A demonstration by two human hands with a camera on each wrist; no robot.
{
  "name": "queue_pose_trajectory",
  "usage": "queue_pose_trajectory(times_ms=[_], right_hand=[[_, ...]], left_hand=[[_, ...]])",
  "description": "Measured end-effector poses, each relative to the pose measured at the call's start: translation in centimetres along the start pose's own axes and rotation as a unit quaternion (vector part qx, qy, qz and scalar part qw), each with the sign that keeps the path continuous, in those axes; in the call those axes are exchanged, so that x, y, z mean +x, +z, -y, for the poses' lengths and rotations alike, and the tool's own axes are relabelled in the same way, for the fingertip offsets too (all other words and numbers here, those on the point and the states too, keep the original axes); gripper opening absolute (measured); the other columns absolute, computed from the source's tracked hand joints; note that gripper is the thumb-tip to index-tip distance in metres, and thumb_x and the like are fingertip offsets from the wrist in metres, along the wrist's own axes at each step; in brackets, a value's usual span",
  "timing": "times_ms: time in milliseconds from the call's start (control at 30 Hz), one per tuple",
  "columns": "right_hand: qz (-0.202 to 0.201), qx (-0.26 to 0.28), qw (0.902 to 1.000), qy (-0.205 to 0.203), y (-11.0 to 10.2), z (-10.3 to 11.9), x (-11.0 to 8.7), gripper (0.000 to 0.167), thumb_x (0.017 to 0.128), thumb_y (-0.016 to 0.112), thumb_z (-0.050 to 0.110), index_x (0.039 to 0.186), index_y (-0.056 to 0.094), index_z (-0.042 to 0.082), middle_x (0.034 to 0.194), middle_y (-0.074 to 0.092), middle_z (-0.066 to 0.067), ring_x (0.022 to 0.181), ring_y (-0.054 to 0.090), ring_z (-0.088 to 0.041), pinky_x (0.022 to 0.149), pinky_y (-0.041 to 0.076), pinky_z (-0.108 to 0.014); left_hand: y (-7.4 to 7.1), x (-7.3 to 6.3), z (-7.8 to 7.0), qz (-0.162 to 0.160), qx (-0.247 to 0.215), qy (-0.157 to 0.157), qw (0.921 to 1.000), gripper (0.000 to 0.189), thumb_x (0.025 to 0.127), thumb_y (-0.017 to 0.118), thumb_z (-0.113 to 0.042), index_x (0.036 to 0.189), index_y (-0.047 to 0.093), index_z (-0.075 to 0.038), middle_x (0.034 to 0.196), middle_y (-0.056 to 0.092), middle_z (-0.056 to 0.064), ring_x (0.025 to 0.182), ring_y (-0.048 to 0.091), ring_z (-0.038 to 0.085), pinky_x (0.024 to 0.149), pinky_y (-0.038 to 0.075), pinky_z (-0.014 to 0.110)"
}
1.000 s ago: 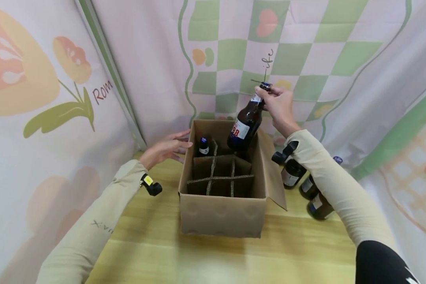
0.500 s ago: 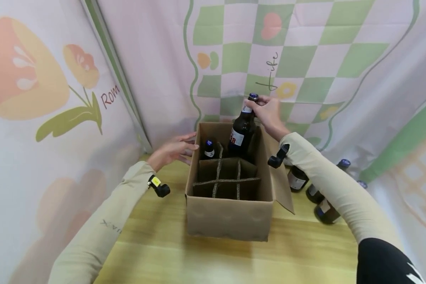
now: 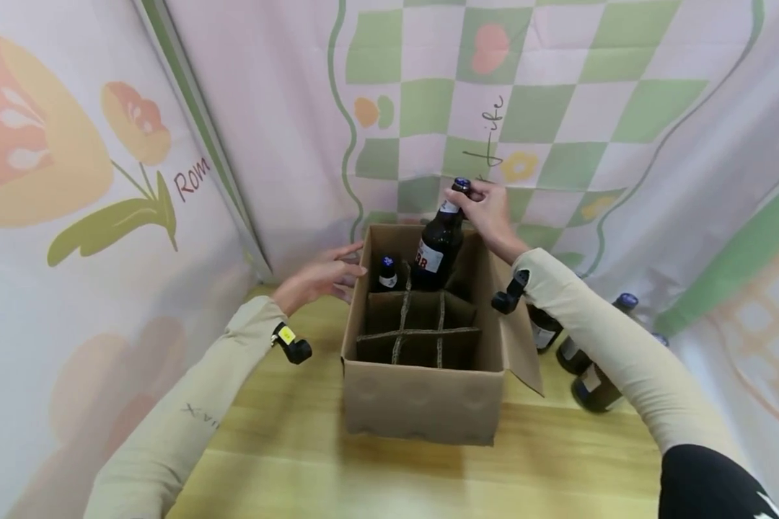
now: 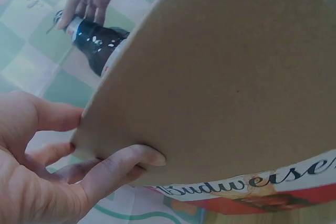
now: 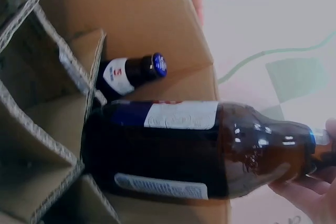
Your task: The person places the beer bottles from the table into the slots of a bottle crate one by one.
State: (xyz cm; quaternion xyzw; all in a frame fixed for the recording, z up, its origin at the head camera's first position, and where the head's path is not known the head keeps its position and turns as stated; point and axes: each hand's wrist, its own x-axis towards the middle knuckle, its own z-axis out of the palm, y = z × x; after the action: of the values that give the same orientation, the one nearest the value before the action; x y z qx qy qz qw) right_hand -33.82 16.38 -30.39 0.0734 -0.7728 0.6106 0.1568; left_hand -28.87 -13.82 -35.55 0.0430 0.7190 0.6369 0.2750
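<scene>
My right hand (image 3: 490, 216) pinches the neck of a dark brown beer bottle (image 3: 436, 252) with a blue cap and white label. The bottle leans slightly, its lower end inside the back of an open cardboard box (image 3: 422, 400). In the right wrist view, its base lies by the cardboard dividers (image 5: 58, 145); whether it touches the floor of its compartment is hidden. A second bottle (image 3: 387, 272) stands in the back left compartment, only its neck and cap showing. My left hand (image 3: 324, 280) rests its fingers and thumb (image 4: 131, 161) against the box's left wall near the back corner.
Several brown bottles (image 3: 593, 389) stand on the wooden table (image 3: 279, 461) to the right, partly behind my right sleeve. A box flap (image 3: 522, 353) hangs outward on the right. Patterned curtains (image 3: 285, 130) close in the back and sides.
My right hand has lowered the bottle from above the box into its back part, moving a little left. The left hand stays against the box's left wall.
</scene>
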Motion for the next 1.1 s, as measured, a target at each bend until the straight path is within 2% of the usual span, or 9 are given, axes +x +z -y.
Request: queue_pose_trajectory(times_ms=[67, 133, 367, 433, 533, 733, 867, 1000, 1100], right_hand=[[0.006, -0.025, 0.9996, -0.013, -0.3, 0.3, 0.1, 0.021, 0.095, 0.079, 0.018, 0.095, 0.074, -0.003, 0.068, 0.069, 0.013, 0.060, 0.057, -0.001, 0.055, 0.048, -0.013], [0.011, -0.058, 0.9979, -0.026, -0.5, 0.5, 0.2, 0.023, 0.095, 0.079, 0.021, 0.093, 0.075, -0.002, 0.067, 0.069, 0.010, 0.057, 0.054, -0.002, 0.052, 0.044, -0.015], [0.074, -0.154, 0.9820, -0.080, -1.1, 0.7, 0.9, 0.029, 0.095, 0.080, 0.023, 0.104, 0.078, -0.004, 0.089, 0.080, -0.009, 0.068, 0.062, -0.008, 0.058, 0.046, -0.016], [0.079, -0.170, 0.9781, -0.091, -1.2, 0.8, 1.0, 0.027, 0.094, 0.081, 0.022, 0.100, 0.078, -0.005, 0.088, 0.080, -0.010, 0.067, 0.061, -0.007, 0.058, 0.046, -0.016], [0.095, -0.193, 0.9708, -0.107, -1.6, 0.8, 1.2, 0.028, 0.094, 0.081, 0.024, 0.090, 0.077, -0.003, 0.077, 0.074, -0.007, 0.061, 0.053, -0.007, 0.054, 0.041, -0.018], [0.146, -0.218, 0.9584, -0.113, -2.4, 1.2, 1.6, 0.028, 0.093, 0.082, 0.032, 0.090, 0.076, 0.004, 0.076, 0.074, -0.004, 0.058, 0.049, -0.011, 0.051, 0.036, -0.022], [0.128, -0.259, 0.9518, -0.104, -1.9, 1.5, 1.4, 0.031, 0.096, 0.078, 0.032, 0.087, 0.071, 0.004, 0.073, 0.069, -0.005, 0.057, 0.046, -0.012, 0.050, 0.035, -0.022], [0.103, -0.291, 0.9457, -0.101, 0.0, 2.1, 0.8, 0.037, 0.101, 0.072, 0.032, 0.081, 0.058, 0.004, 0.066, 0.057, -0.004, 0.052, 0.044, -0.013, 0.047, 0.034, -0.021], [0.085, -0.288, 0.9489, -0.097, 1.3, 2.5, 0.5, 0.037, 0.102, 0.069, 0.030, 0.081, 0.057, 0.003, 0.067, 0.057, -0.006, 0.050, 0.045, -0.014, 0.045, 0.034, -0.021]], left_hand=[[0.1, -0.2, -0.4, -0.008, 0.004, 0.004, 1.0000, 0.081, 0.103, 0.058, -0.002, 0.169, 0.020, -0.028, 0.155, 0.046, 0.028, 0.089, 0.060, 0.021, 0.068, 0.063, 0.030], [0.2, -0.2, -0.8, -0.015, 0.007, 0.008, 0.9998, 0.081, 0.102, 0.058, 0.000, 0.169, 0.021, -0.027, 0.152, 0.048, 0.028, 0.083, 0.059, 0.018, 0.066, 0.062, 0.030], [0.4, 0.2, -1.1, -0.009, 0.027, 0.004, 0.9996, 0.082, 0.101, 0.058, 0.000, 0.169, 0.020, -0.027, 0.156, 0.046, 0.027, 0.095, 0.059, 0.024, 0.070, 0.064, 0.031], [0.5, 0.3, -1.1, -0.009, 0.032, 0.006, 0.9994, 0.082, 0.101, 0.058, 0.000, 0.169, 0.020, -0.026, 0.156, 0.046, 0.026, 0.094, 0.059, 0.024, 0.070, 0.063, 0.031], [0.7, 0.4, -1.1, -0.010, 0.033, 0.010, 0.9994, 0.082, 0.100, 0.058, 0.000, 0.169, 0.021, -0.026, 0.153, 0.048, 0.025, 0.092, 0.058, 0.022, 0.069, 0.063, 0.030], [1.2, 0.5, -1.2, -0.002, 0.029, 0.017, 0.9994, 0.082, 0.101, 0.057, 0.001, 0.169, 0.020, -0.025, 0.153, 0.045, 0.028, 0.087, 0.058, 0.020, 0.066, 0.062, 0.029], [1.2, 0.6, -1.3, 0.000, 0.031, 0.024, 0.9992, 0.081, 0.102, 0.056, 0.001, 0.169, 0.019, -0.023, 0.153, 0.043, 0.027, 0.088, 0.058, 0.021, 0.067, 0.063, 0.030], [0.7, 0.4, -1.1, -0.005, 0.032, 0.020, 0.9993, 0.081, 0.102, 0.056, 0.001, 0.169, 0.018, -0.024, 0.156, 0.043, 0.025, 0.093, 0.059, 0.023, 0.068, 0.064, 0.030], [0.3, 0.3, -1.1, -0.009, 0.033, 0.019, 0.9992, 0.081, 0.102, 0.056, 0.000, 0.169, 0.018, -0.024, 0.157, 0.044, 0.025, 0.095, 0.059, 0.025, 0.068, 0.064, 0.030]])
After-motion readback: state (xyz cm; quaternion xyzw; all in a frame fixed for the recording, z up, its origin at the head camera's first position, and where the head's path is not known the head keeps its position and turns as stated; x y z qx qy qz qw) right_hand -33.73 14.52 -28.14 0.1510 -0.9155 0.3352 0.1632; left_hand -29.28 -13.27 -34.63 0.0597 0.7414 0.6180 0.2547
